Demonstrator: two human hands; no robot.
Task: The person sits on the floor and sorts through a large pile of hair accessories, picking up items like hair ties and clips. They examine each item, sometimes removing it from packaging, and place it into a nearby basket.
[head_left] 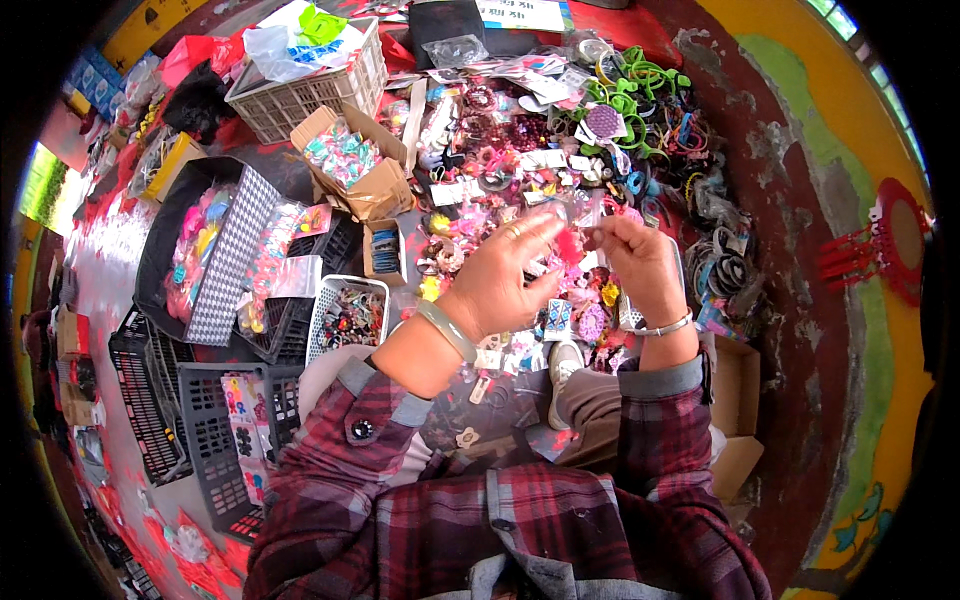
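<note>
My left hand (pixel 500 278) is raised over a heap of hair accessories (pixel 490 180), its fingers bent toward the right and the thumb lower down. Facing it, my right hand (pixel 640 262) has thumb and fingertips pinched together. A small red fluffy piece (pixel 568 246) shows between the two hands, close to both sets of fingertips. What exactly each hand grips is too small and partly hidden to make out. Below the hands lie a blue patterned card (pixel 558 318), a purple scrunchie-like piece (pixel 592 322) and a yellow flower piece (pixel 610 293).
At the left stand a white basket of small clips (pixel 384 288), an open cardboard box (pixel 378 198) of wrapped pieces, a houndstooth-patterned case (pixel 232 250) and a black crate (pixel 205 420). Green headbands (pixel 640 90) lie at the far right. A worn wall (pixel 800 250) bounds the right side.
</note>
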